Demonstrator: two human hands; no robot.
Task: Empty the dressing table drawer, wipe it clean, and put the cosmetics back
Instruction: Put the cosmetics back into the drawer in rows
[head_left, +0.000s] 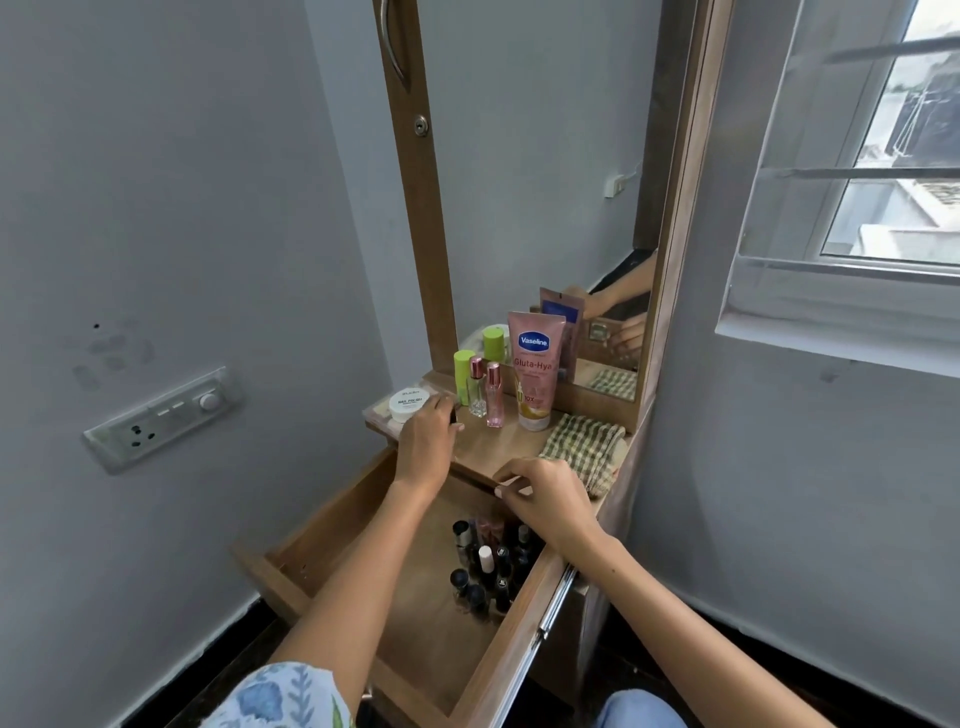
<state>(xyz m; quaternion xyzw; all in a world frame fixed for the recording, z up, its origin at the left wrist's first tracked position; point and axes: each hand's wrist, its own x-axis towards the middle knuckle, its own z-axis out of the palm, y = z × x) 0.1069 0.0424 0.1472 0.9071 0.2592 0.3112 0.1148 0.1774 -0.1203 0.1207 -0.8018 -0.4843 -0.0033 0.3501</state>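
Note:
The dressing table drawer (519, 644) is pulled out below me, with several nail polish bottles (488, 566) standing in its far right corner. My left hand (426, 441) is over the table top (488, 447), next to a white nail polish remover jar (408, 405). It pinches a small dark item (454, 416) that its fingers mostly hide. My right hand (545, 493) has bent fingertips resting on the table top's front edge, and nothing shows in it. A green tube (462, 374), two pink-capped perfume bottles (492, 397) and a pink Vaseline tube (535, 369) stand on top.
A checked cloth (582, 447) lies on the right of the table top. A mirror (545, 182) rises behind the cosmetics. A flat palette (376, 415) lies under the white jar. A wall with a switch panel (166, 415) is at the left, and a window (857, 182) at the right.

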